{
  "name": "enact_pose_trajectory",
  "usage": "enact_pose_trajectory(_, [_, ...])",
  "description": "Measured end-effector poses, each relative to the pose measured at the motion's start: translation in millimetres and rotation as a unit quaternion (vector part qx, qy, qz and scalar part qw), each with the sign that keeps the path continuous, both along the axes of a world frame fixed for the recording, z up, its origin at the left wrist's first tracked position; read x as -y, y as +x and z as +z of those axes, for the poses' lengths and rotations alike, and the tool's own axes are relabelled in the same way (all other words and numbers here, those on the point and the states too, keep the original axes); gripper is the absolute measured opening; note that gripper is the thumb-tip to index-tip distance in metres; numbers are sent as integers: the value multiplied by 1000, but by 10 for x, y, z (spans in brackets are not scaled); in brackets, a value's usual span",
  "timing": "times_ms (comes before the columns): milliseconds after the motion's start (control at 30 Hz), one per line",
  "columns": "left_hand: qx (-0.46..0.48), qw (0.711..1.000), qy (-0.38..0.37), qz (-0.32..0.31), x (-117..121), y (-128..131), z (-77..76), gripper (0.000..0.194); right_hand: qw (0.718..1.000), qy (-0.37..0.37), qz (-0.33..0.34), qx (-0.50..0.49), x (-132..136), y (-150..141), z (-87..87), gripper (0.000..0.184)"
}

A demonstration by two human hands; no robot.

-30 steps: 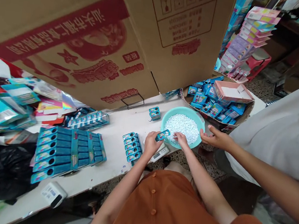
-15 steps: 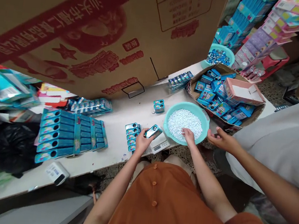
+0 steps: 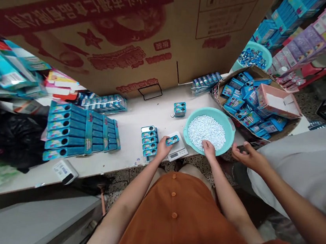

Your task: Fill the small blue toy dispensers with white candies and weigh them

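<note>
Grips a small blue box [image 3: 172, 140] in the left hand [image 3: 164, 148], fingers closed around its left end, over the digital scale [image 3: 177, 154] (touching it or just above, cannot tell which). Shows a dark round opening near the right end of that box. Dips the right hand [image 3: 209, 149] into the white pellets [image 3: 206, 129] at the near side of the turquoise bowl [image 3: 230, 137], fingertips partly hidden; cannot tell whether closed on any pellets or open.

Just left of the scale, lined up on the white surface [image 3: 136, 122], lie a row of blue boxes [image 3: 149, 143]. Beyond the scale, left of the bowl, sit two more blue boxes [image 3: 179, 109] side by side. Farther left, rests a large block of blue boxes [image 3: 74, 133], with a white device [image 3: 65, 171] nearer the surface's edge.

At the bowl's right, hovers a co-worker's hand [image 3: 248, 155], palm partly up, fingers loosely curled and empty. Behind that, stands an open carton [image 3: 296, 124] full of blue packs [image 3: 234, 102], with a pink tray [image 3: 275, 99] on top. Across the back, looms a big cardboard box [image 3: 108, 32] with red print.
</note>
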State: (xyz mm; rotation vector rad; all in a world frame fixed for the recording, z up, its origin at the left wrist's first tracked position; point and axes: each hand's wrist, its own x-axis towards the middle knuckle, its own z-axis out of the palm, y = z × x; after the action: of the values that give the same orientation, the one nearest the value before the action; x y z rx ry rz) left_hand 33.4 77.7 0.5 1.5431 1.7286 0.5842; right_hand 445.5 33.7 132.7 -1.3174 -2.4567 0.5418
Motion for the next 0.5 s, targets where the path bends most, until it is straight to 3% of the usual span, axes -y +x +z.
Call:
enact_pose_trajectory(133, [-8, 999, 15, -33, -5, -8, -137, 38, 988, 51, 65, 130, 13, 33, -7, 56])
enact_pose_trajectory(233, [-12, 997, 33, -68, 42, -50, -121, 62, 940, 153, 141, 270, 15, 50, 3, 54])
enact_pose_trajectory(300, [-19, 996, 50, -77, 106, -97, -65, 74, 917, 197, 167, 304, 15, 51, 29, 53])
enact_pose_trajectory(500, [-63, 991, 97, -59, 435, -336, 97, 67, 984, 109, 64, 125, 9, 2, 146, 51])
